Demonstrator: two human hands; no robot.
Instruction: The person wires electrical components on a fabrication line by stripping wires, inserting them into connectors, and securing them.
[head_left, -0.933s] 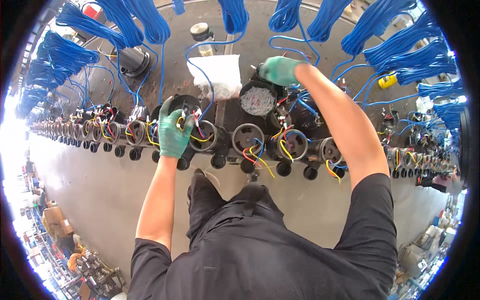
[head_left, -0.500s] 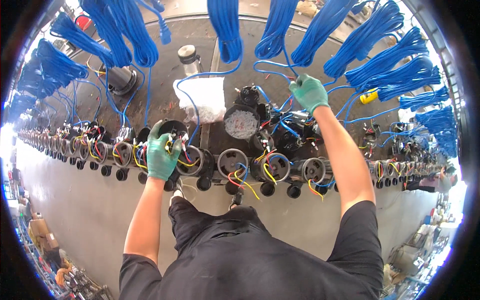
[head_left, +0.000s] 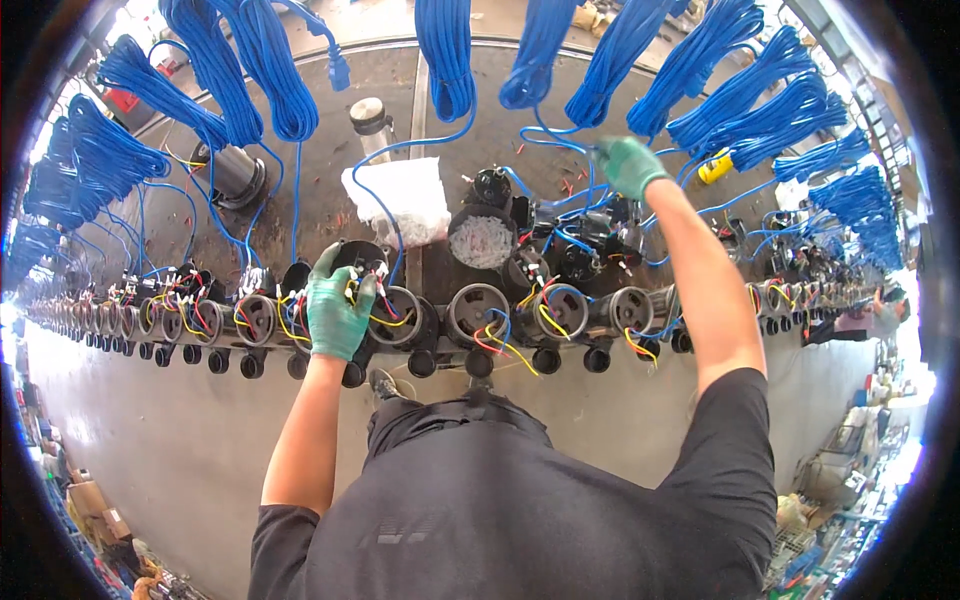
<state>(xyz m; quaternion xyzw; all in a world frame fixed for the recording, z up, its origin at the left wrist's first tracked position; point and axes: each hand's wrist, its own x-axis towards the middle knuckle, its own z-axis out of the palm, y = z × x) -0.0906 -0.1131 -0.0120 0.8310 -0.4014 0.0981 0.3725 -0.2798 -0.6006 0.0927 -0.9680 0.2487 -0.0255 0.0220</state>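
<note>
My left hand (head_left: 338,312), in a green glove, is closed around a black round cover (head_left: 358,256). Small white connectors and red and yellow wires stick out of the cover, and a blue cable (head_left: 378,195) runs up from it. My right hand (head_left: 630,168), gloved the same way, is raised over the table beside a hanging blue cable bundle (head_left: 602,88). Motion smears its fingers, so whether it grips a cable cannot be made out. Below and between my hands stand grey round motor housings (head_left: 480,314) with coloured wires hanging from their open ends.
Blue cable coils hang in a row along the far side. On the dark table (head_left: 300,215) are a tub of white small parts (head_left: 482,243), a white bag (head_left: 402,200), a metal cylinder (head_left: 370,125) and a yellow object (head_left: 715,167). Another person (head_left: 868,318) is at far right.
My right hand has shifted slightly up and to the right and is blurred. The cable bundle near it has swung. My left hand still holds the black cover, and the whole view has shifted a little.
</note>
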